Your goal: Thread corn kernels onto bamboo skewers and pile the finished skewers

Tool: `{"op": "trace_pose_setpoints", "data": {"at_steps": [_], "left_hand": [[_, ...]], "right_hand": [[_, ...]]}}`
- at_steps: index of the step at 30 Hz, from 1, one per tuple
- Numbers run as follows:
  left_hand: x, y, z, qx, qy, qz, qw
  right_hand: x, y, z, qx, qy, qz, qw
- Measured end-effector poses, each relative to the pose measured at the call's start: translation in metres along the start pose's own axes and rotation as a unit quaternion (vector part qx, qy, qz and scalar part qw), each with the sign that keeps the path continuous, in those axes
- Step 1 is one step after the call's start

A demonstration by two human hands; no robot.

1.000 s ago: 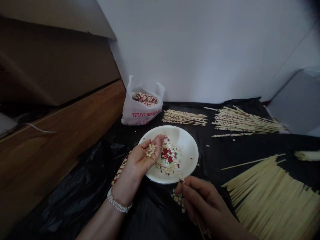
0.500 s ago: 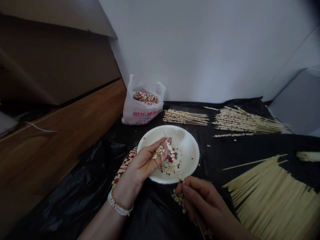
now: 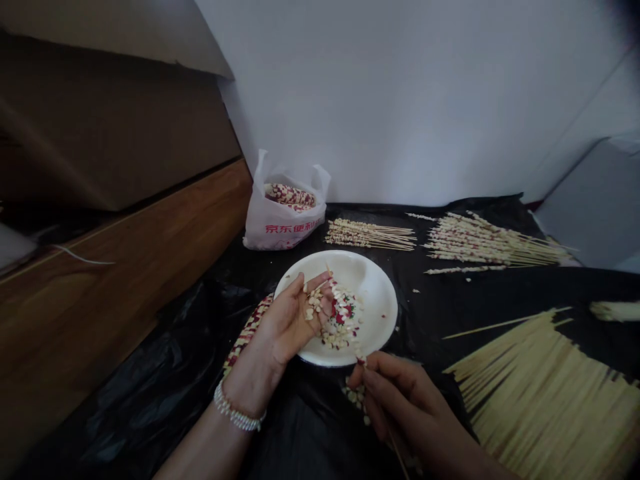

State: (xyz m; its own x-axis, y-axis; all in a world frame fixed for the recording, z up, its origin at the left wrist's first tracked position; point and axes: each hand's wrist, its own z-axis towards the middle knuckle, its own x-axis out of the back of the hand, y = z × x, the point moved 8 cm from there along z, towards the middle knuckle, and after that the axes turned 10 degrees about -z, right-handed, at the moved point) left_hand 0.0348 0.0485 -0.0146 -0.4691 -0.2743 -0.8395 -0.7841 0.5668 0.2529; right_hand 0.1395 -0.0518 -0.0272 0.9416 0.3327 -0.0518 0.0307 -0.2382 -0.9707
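Pale kernels (image 3: 313, 303) lie in the left hand (image 3: 294, 321), fingers (image 3: 325, 309) now spread wider, while the right hand (image 3: 406, 393) pinches a skewer (image 3: 358, 348).

Brown cardboard box (image 3: 115, 120) at upper left, above wooden board (image 3: 170, 230); thin white cord (image 3: 81, 257) lying across board. Pale wall (image 3: 375, 100) behind. Grey boxy object (image 3: 595, 200) at right edge.

Dim, bluish | wall (image 3: 390, 107) faintly lit | brown box (image 3: 130, 127) shadowed | top-right vignetting | detail soft
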Motion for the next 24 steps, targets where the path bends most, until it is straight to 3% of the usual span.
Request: {"op": "trace_pose_setpoints", "data": {"at_steps": [17,24], "left_hand": [[-0.001,0.004,-0.011,-0.071,0.060,0.083,0.992],[-0.010,0.009,-0.015,-0.116,0.025,0.045,0.992]], "right_hand": [[0.000,0.000,0.000,-0.003,-0.003,-0.007,1.000],[-0.002,-0.003,-0.001,-0.002,-0.010,0.005,1.000]]}}
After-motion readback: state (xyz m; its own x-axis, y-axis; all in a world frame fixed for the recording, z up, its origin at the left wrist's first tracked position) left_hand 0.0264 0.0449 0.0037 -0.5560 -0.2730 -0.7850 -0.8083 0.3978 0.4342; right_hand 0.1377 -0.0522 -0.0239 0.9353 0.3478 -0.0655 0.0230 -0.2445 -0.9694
